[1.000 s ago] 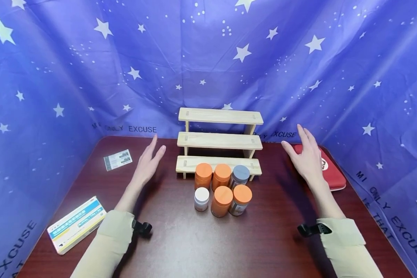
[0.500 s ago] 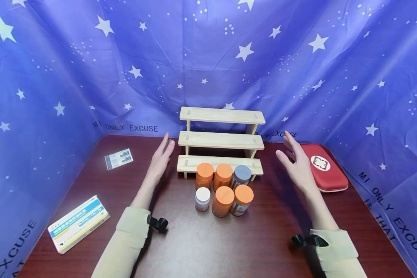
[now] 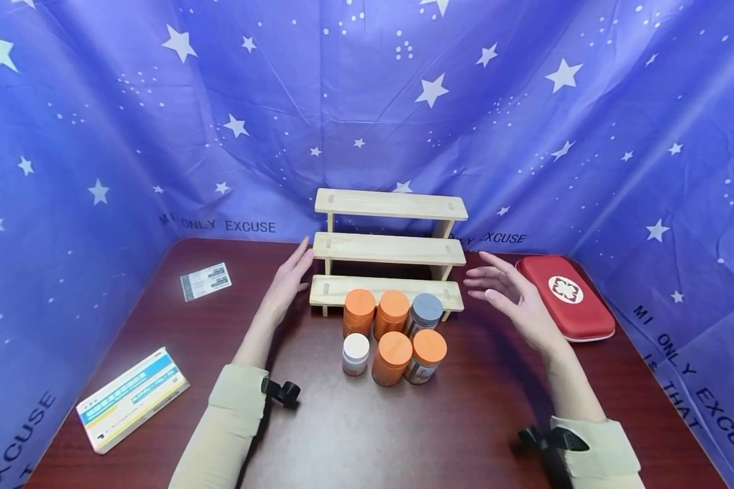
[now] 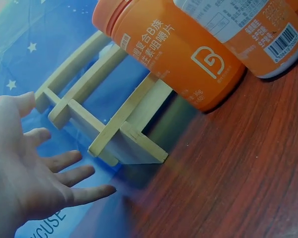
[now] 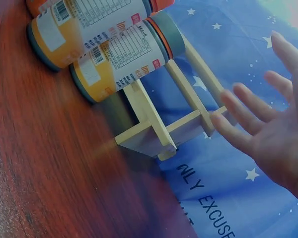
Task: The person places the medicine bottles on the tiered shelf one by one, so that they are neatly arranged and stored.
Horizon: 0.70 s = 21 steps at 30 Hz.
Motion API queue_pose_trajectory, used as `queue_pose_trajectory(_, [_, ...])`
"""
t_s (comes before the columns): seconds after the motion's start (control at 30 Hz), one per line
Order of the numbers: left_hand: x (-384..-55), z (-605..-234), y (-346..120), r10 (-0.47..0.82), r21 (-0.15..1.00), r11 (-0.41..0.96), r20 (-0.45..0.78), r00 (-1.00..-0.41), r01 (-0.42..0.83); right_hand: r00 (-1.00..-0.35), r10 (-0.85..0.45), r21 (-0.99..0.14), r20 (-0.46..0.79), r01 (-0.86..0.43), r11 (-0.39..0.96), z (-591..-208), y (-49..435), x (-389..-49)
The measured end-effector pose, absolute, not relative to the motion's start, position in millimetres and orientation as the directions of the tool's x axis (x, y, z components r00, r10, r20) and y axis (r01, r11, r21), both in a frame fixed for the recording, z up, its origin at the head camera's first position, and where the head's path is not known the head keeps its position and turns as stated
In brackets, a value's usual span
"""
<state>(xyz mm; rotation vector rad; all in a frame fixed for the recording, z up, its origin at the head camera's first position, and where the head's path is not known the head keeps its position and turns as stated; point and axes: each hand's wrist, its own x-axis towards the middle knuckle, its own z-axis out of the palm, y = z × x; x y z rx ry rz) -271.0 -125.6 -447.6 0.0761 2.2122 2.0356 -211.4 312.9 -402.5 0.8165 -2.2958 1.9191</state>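
Observation:
A three-step wooden display rack (image 3: 388,248) stands at the back of the table. My left hand (image 3: 286,284) is at its left end, fingers extended and holding nothing. On the other side my right hand (image 3: 518,302) reaches toward the rack's right end, its fingers loosely bent and nothing in them. Lidded bottles cluster in front of the lowest step: several with orange lids, such as the orange bottle (image 3: 392,360), one grey-lidded bottle (image 3: 425,312) and a small white bottle (image 3: 355,354). In the left wrist view an orange bottle (image 4: 174,54) shows its printed label.
At the right lies a red zip case (image 3: 565,299) with a white emblem. A blue and white medicine box (image 3: 133,399) is at the left front, with a blister pack (image 3: 206,282) behind it. Starry blue cloth (image 3: 367,102) hangs behind and beside the table.
My left hand has moved right, up to the rack's left end. The right hand has come left toward the rack, its fingers now more bent. The bottles and rack stay in place.

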Motion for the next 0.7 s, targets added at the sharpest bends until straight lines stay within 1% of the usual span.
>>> queue_pose_trajectory(0.17, [-272, -448, -125, 0.158, 0.994, 0.092, -0.068, -0.985, -0.054, -0.808, -0.481, -0.92, 0.34, -0.392, 0.009, -404, 312, -208])
queue_pose_trajectory(0.33, [-275, -451, -125, 0.189, 0.997, 0.073, -0.029, -0.981, -0.015, -0.722, -0.601, -0.923, 0.343, -0.377, -0.074, -406, 311, -205])
queue_pose_trajectory(0.53, [-278, -454, -127, 0.192, 0.997, 0.077, 0.013, -0.981, 0.028, -0.62, -0.723, -0.929, 0.305, -0.36, -0.083, -408, 306, -204])
queue_pose_trajectory(0.7, [-280, -453, -128, 0.178, 0.995, 0.092, 0.031, -0.984, 0.048, -0.565, -0.787, -0.941, 0.25, -0.334, -0.06, -412, 302, -206])
